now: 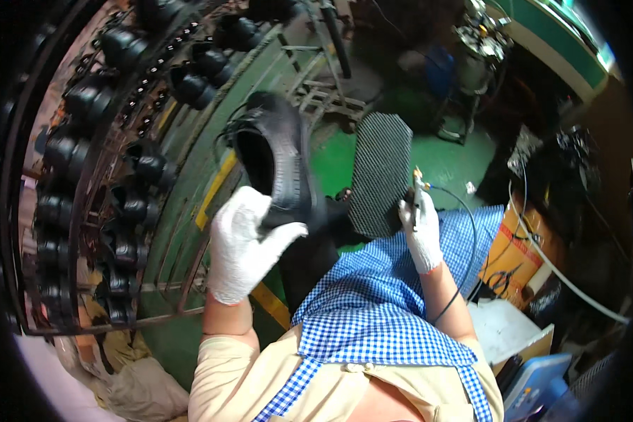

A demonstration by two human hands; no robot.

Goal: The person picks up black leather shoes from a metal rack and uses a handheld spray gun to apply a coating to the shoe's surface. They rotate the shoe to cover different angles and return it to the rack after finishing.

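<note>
Left hand (246,243), white-gloved, is gripping a black shoe (278,165) by its heel, raised beside the shoe rack (84,176); it is looking light, rubbery and flexible. Right hand (420,235) is closing around a thin hose-fed tool (416,193) over the blue checked apron (380,295).

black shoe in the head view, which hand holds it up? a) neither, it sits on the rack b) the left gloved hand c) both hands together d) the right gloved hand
b: the left hand in a white glove grips the black shoe, while the right hand holds a thin hose-fed tool apart from it.
</note>
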